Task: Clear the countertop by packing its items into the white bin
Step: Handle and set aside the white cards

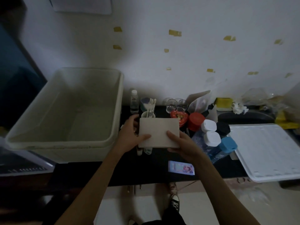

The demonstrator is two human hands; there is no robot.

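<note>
1. Head view: the left hand [129, 135] and right hand [180, 143] both pinch a flat beige box [159, 133], thumbs on top, holding it above the dark desk [146, 169].
2. The white bin [65, 143] sits just to the left, seemingly with nothing in it yet.
3. Right behind the box stand a cup of toothbrushes [148, 113], glasses [177, 105] and capped bottles [211, 137].
4. Swinging the box low toward the bin could topple that cup; lifting it first looks safer.
</note>
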